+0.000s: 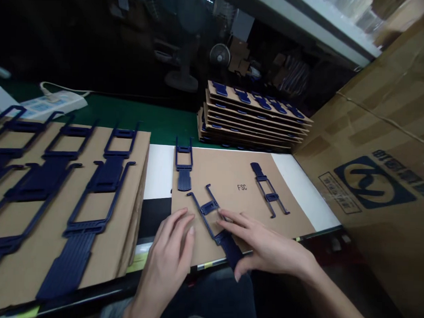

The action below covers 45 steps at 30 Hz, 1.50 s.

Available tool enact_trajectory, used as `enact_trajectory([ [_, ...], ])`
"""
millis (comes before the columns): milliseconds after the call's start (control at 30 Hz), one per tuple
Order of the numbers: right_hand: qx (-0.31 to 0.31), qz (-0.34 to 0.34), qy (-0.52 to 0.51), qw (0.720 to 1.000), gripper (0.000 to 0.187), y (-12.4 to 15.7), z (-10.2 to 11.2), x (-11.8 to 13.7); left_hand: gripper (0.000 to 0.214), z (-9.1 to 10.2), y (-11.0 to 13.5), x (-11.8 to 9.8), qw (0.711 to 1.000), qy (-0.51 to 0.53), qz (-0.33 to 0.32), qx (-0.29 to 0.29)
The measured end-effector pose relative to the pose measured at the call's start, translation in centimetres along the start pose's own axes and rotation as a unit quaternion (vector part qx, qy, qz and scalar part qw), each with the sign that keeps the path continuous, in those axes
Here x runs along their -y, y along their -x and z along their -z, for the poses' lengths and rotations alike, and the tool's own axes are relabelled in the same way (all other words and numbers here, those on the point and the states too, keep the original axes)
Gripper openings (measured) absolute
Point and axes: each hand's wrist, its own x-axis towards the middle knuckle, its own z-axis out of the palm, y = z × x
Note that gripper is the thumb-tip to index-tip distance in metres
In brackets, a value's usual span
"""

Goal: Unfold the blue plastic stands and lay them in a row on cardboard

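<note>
A cardboard sheet (239,174) marked FSC lies in front of me with three dark blue plastic parts on it. My left hand (168,264) rests flat on its near edge, fingers stretched out. My right hand (264,246) lies over the nearest blue part (210,210), fingers extended along its frame and thumb by its ribbed end at the sheet's edge. A second blue part (183,165) sits at the sheet's far left. A third blue part (269,189) lies to the right.
On the left a stack of cardboard sheets (126,221) carries several blue parts. Another stack of loaded sheets (251,118) stands behind. A large cardboard box (378,174) walls the right side. A white power strip (54,102) lies far left on the green table.
</note>
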Motion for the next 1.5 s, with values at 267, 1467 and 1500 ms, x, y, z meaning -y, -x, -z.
enact_trajectory([
  [267, -0.034, 0.051, 0.031, 0.998, 0.094, 0.2, -1.5, 0.8, 0.027, -0.1, 0.0, -0.2, 1.000, 0.011, 0.002, -0.020],
  [1467, -0.159, 0.109, 0.093, 0.977, 0.077, -8.2, -4.1, 4.9, 0.036, 1.1, -0.1, 0.2, 0.996, 0.062, 0.031, -0.053],
  [1500, -0.160, 0.109, 0.083, 0.978, 0.079, -8.0, -3.8, 4.8, 0.036, 1.1, -0.1, 0.3, 0.996, 0.061, 0.030, -0.051],
])
